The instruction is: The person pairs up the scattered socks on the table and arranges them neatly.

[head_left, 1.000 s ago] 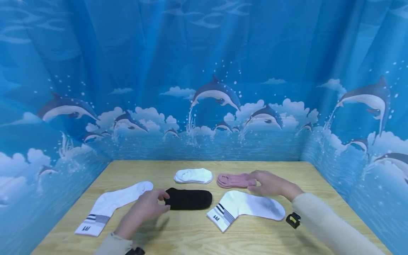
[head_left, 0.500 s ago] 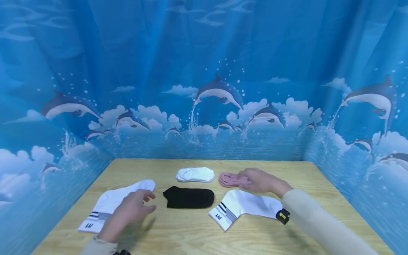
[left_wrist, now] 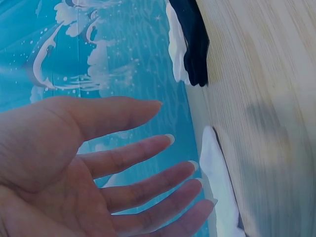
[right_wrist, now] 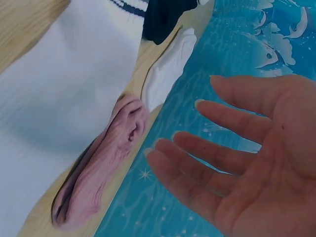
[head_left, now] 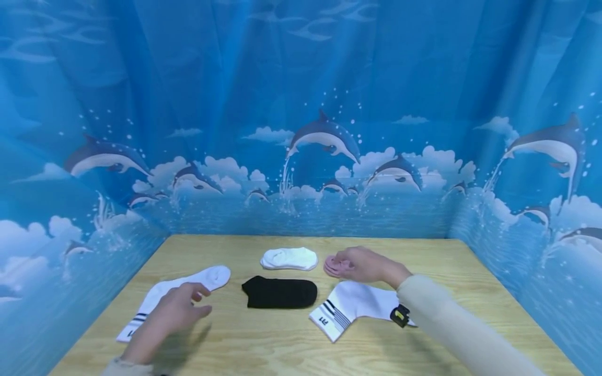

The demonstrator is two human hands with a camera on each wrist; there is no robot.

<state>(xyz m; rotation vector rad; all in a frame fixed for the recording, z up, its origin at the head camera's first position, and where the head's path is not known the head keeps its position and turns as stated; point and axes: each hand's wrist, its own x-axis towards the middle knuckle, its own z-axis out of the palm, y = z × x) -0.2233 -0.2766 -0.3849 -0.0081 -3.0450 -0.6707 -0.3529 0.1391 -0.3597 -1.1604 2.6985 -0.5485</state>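
My right hand (head_left: 369, 265) hovers over the folded pink socks (head_left: 332, 266) at the back right, overlapping most of them in the head view. In the right wrist view its fingers are spread, with a gap between them and the pink socks (right_wrist: 101, 168). My left hand (head_left: 175, 309), fingers loosely spread, is above the table beside a long white sock (head_left: 213, 277) with dark stripes, covering part of it in the head view. Neither hand holds anything. A black sock (head_left: 282, 293) lies mid-table between the hands.
Folded white ankle socks (head_left: 289, 260) lie behind the black one. Another striped white sock (head_left: 359, 298) lies under my right forearm, partly hidden by the wrist camera (head_left: 400, 316). A blue dolphin-print curtain (head_left: 235, 209) encloses the wooden table (head_left: 263, 344) at the back and sides.
My left hand has moved left, away from the black sock and over the long white one. My right hand has shifted left across the pink socks. The socks lie in the same places.
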